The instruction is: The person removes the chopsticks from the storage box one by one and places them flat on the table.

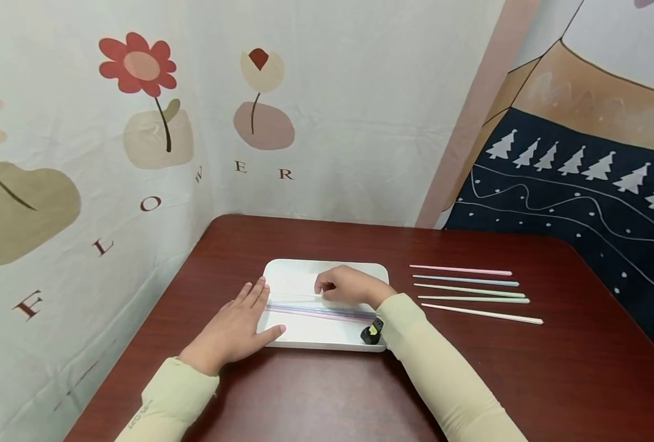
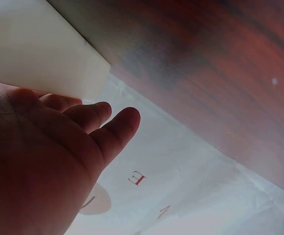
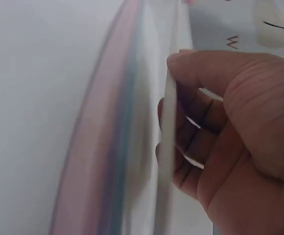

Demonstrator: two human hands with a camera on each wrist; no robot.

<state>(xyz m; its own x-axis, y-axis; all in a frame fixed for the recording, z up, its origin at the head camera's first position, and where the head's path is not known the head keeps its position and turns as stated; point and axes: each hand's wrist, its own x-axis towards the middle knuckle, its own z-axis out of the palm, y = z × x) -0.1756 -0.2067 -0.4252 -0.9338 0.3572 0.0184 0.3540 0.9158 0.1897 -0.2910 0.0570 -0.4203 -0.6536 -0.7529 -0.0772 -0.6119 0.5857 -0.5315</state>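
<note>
A white tray (image 1: 327,337) lies on the table, with several pastel chopsticks (image 1: 321,312) stretched across its middle. My left hand (image 1: 233,328) rests at the tray's left edge, fingers extended and thumb reaching over the near left part. Over the tray's far half is my right hand (image 1: 351,287), its thumb and fingers pinching a pale, whitish chopstick (image 3: 166,132). In the right wrist view, pink (image 3: 88,156) and blue chopsticks (image 3: 127,112) lie beside the held one, blurred. The left wrist view shows the left fingers (image 2: 122,127) against the tray's edge.
Right of the tray, several chopsticks lie in spaced rows on the reddish-brown table (image 1: 316,399), among them a pink one (image 1: 459,269), a blue one (image 1: 465,280) and a whitish one (image 1: 481,314). A printed curtain (image 1: 349,110) hangs behind the table's far edge.
</note>
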